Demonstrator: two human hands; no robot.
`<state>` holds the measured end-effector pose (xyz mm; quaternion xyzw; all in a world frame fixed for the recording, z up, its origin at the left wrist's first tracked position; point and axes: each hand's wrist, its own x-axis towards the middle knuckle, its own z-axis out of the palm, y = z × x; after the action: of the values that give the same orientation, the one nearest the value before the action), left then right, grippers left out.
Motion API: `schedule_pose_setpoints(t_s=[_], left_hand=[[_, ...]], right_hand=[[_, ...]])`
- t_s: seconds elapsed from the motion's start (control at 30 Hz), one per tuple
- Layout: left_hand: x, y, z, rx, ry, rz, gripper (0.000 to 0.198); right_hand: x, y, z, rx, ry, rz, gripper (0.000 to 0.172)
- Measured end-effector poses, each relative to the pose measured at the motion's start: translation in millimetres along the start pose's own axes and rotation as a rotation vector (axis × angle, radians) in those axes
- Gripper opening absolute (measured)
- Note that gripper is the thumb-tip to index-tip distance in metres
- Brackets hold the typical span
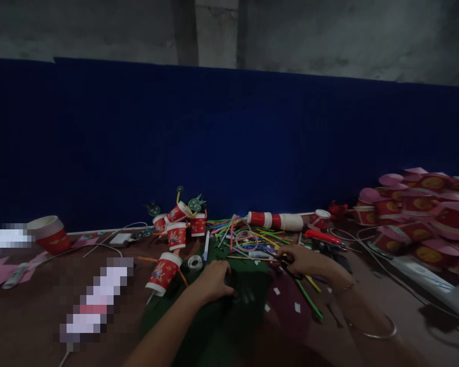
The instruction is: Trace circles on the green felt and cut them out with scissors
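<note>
My left hand (pixel 215 281) hovers over the dark green mat (pixel 210 331), its thumb and curved fingers apart and nothing visible between them. Small clear pieces (pixel 245 294) lie just right of its thumb. My right hand (pixel 303 261) is closed around dark loop handles that look like scissors (pixel 286 259), at the edge of a pile of colourful sticks (pixel 252 237). A roll of tape (pixel 195 262) and a white pen (pixel 206 245) rest beyond my left hand. Several red paper cups (pixel 164 272) with sticks attached stand or lean to its left.
Stacked red cups (pixel 279 220) lie along the back by the blue partition (pixel 229 142). A red-handled tool (pixel 321 236) lies behind my right hand. Many pink-topped red cups (pixel 416 224) are heaped at right. More nested cups (pixel 50 235) and a pixelated object (pixel 99 300) are at left.
</note>
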<state>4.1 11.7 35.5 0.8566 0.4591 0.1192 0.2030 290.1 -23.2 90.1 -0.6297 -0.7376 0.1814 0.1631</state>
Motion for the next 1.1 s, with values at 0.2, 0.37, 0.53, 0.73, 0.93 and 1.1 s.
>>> schedule_pose_setpoints(t_s=[0.2, 0.37, 0.53, 0.73, 0.93, 1.1], left_hand=[[-0.3, 2.2, -0.2, -0.083, 0.071, -0.009, 0.035], [6.7, 2.3, -5.1, -0.305, 0.061, 0.012, 0.018], [13.4, -2.6, -13.3, -0.517, 0.112, 0.018, 0.018], [15.7, -8.4, -16.5, -0.885, 0.259, -0.072, 0.029], [19.5, -8.9, -10.2, -1.438, 0.727, -0.121, 0.053], [19.2, 0.2, 9.9, -1.289, 0.577, -0.130, 0.041]], right_hand=[[17.0, -11.5, 15.3, -0.171, 0.083, 0.035, 0.039], [34.1, -8.7, 26.3, 0.005, 0.312, 0.012, 0.036], [43.9, -18.1, 45.3, 0.932, 0.180, 0.016, 0.040], [51.3, -25.2, 58.8, 1.177, 0.130, 0.035, 0.045], [64.9, -39.1, 66.4, 1.500, 0.538, 0.102, 0.044], [68.1, -60.1, 85.6, 1.451, 0.588, 0.104, 0.042]])
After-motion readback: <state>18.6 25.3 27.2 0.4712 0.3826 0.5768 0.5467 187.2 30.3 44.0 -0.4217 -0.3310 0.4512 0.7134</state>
